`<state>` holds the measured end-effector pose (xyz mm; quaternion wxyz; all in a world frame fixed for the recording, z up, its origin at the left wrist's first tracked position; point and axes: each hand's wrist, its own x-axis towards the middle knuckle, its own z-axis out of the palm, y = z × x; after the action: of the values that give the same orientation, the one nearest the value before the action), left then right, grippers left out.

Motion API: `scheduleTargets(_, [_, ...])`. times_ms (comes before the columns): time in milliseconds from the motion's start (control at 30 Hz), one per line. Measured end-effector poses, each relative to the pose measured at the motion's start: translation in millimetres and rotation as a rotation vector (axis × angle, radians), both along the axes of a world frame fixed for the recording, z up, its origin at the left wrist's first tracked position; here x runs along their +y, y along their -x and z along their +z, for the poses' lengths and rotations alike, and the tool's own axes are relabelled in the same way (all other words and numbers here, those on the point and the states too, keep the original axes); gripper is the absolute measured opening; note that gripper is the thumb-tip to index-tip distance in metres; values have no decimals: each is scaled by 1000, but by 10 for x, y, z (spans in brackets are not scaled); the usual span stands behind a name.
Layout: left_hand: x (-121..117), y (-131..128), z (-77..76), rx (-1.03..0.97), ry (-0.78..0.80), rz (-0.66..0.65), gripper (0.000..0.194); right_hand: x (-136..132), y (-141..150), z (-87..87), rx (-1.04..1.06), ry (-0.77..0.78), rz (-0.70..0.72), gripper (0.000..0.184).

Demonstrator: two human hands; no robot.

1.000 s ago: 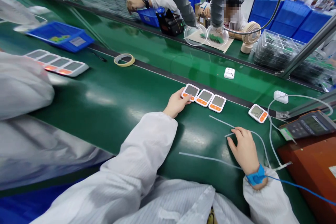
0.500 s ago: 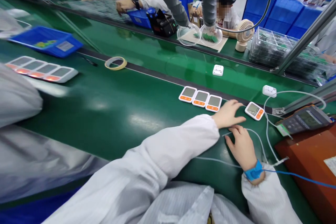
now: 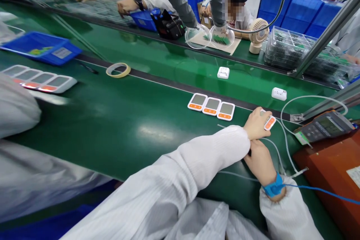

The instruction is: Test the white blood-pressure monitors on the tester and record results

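My left hand [image 3: 256,124] reaches across to the right and closes around a small white digital display unit [image 3: 270,123] with orange buttons. Its fingers cover most of the screen. Just below, my right hand [image 3: 261,160] wears a blue wrist strap [image 3: 273,186]. Its fingertips are hidden under my left wrist, so I cannot see whether they hold anything. A thin clear tube [image 3: 277,149] runs beside the right hand, and its loose end shows past my left sleeve. Three matching display units [image 3: 211,105] lie in a row to the left.
A handheld meter [image 3: 327,125] rests on an orange-brown box [image 3: 329,168] at right. Two white parts [image 3: 223,72] lie beyond the dark strip. A tape roll [image 3: 118,70], a blue tray [image 3: 42,50] and more display units [image 3: 39,78] are at left. Co-workers sit opposite.
My left hand has moved right, from beside the row onto the separate display unit, and has taken hold of it. The tube's loose end now shows farther left.
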<state>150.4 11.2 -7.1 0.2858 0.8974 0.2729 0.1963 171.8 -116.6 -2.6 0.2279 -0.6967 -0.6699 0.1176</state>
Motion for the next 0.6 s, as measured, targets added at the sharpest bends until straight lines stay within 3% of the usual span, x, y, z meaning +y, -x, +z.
scheduleTargets(133, [-42, 305, -101, -212, 119, -47, 71, -44, 77, 90, 135, 3, 31, 12])
scheduleTargets(267, [-79, 457, -175, -442, 192, 5, 59, -75, 96, 209, 191, -224, 9, 18])
scheduleTargets(367, [-94, 473, -206, -670, 50, -28, 63, -67, -14, 284, 60, -510, -194, 20])
scheduleTargets(433, [-122, 469, -216, -797, -130, -129, 72, -55, -117, 303, -32, -593, -310, 35])
scheduleTargets(533, [-181, 461, -227, -832, -283, -286, 84, -46, -222, 287, 33, -437, -329, 49])
scheduleTargets(600, [-209, 458, -223, -797, -223, -303, 90, -47, -238, 263, 133, -313, -381, 46])
